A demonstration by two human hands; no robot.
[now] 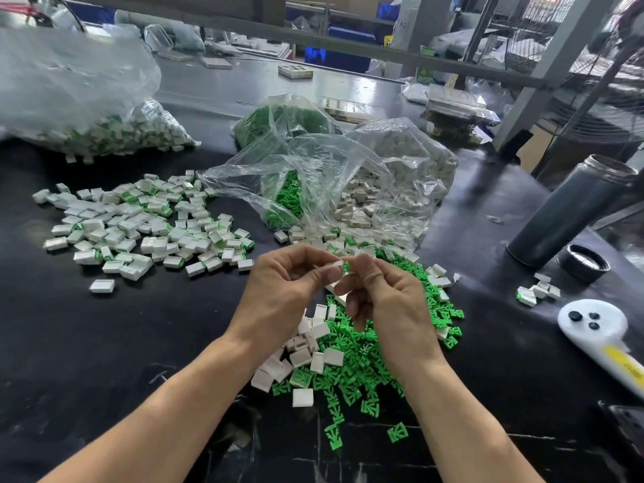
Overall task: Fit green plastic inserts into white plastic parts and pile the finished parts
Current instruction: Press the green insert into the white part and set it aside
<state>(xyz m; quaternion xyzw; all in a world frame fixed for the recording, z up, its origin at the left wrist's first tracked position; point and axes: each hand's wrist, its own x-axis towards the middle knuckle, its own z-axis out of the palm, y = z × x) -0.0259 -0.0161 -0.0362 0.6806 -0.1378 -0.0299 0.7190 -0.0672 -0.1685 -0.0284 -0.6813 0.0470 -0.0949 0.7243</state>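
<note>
Left hand (pixel 278 291) pinches blocky white plastic part (pixel 337 264); right hand (pixel 386 301) pinches ribbed green insert (pixel 346 266), mostly hidden behind fingertips.

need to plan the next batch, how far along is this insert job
Done: a broad pile of finished parts lies spread at left, and a bag of more sits behind it. In hand: the left hand pinches a white part while the right hand pushes a green insert into it. Left: many loose green inserts and white parts under the hands, plus open bags of both. Plenty remains.
</note>
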